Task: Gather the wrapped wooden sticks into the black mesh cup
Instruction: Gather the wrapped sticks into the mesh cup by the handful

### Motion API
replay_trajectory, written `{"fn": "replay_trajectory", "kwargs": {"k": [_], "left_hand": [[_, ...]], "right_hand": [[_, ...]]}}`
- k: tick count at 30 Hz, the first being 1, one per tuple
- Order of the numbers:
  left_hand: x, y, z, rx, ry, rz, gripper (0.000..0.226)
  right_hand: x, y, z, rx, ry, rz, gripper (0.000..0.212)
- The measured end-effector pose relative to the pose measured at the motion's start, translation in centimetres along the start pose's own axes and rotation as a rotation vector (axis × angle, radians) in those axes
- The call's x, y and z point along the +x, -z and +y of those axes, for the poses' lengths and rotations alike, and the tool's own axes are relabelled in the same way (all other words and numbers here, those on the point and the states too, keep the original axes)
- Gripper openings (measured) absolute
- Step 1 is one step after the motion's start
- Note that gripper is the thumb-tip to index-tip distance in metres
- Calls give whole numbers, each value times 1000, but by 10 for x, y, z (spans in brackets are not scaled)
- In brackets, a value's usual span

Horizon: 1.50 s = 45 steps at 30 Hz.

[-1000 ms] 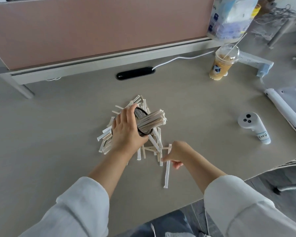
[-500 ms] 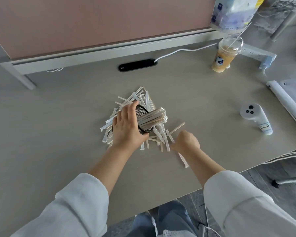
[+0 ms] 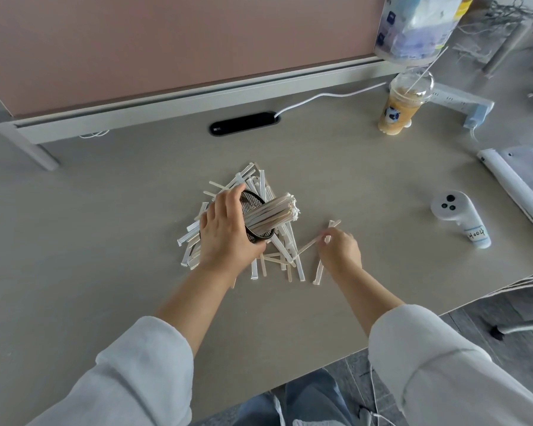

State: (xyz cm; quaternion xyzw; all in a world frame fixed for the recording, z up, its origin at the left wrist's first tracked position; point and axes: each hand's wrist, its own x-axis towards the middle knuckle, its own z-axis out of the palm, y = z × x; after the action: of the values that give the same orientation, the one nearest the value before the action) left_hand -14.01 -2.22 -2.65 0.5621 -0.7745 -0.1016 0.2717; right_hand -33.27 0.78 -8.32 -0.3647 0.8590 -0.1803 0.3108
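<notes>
My left hand (image 3: 225,232) grips the black mesh cup (image 3: 256,207), tilted so its mouth faces right. A bundle of wrapped wooden sticks (image 3: 277,212) pokes out of the cup. Beneath and around the cup lies a loose pile of wrapped sticks (image 3: 253,179) on the grey desk (image 3: 105,241). My right hand (image 3: 340,252) is to the right of the pile, fingers pinched on a wrapped stick (image 3: 308,245) that slants across the desk. A few more sticks lie beside and under that hand.
An iced drink cup (image 3: 400,109) with a straw stands at the back right. A white controller (image 3: 457,216) lies right of my hand. A black cable slot (image 3: 243,123) sits near the pink divider (image 3: 166,41). The desk's front edge runs near my sleeves.
My right hand has moved right and away from the pile, now pinching a stick farther out. The left hand still holds the tilted cup over the pile.
</notes>
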Motion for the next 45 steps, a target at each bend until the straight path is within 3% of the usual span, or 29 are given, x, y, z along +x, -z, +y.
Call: {"fn": "replay_trajectory", "kwargs": {"k": [9, 17, 21, 31, 39, 45], "left_hand": [[12, -1, -9, 25, 8, 24, 96], [16, 6, -18, 51, 45, 43, 94], [17, 11, -23, 60, 66, 47, 94], [14, 13, -33, 83, 45, 55, 96], [17, 7, -28, 82, 34, 45, 97], [19, 3, -23, 82, 21, 41, 97]], "right_hand": [[4, -16, -17, -137, 308, -119, 34], [-2, -36, -41, -174, 344, -151, 80], [0, -45, -55, -201, 304, -155, 78], [15, -45, -67, -358, 91, -79, 43], [23, -35, -56, -413, -19, -91, 46], [26, -30, -47, -410, 10, -61, 33]]}}
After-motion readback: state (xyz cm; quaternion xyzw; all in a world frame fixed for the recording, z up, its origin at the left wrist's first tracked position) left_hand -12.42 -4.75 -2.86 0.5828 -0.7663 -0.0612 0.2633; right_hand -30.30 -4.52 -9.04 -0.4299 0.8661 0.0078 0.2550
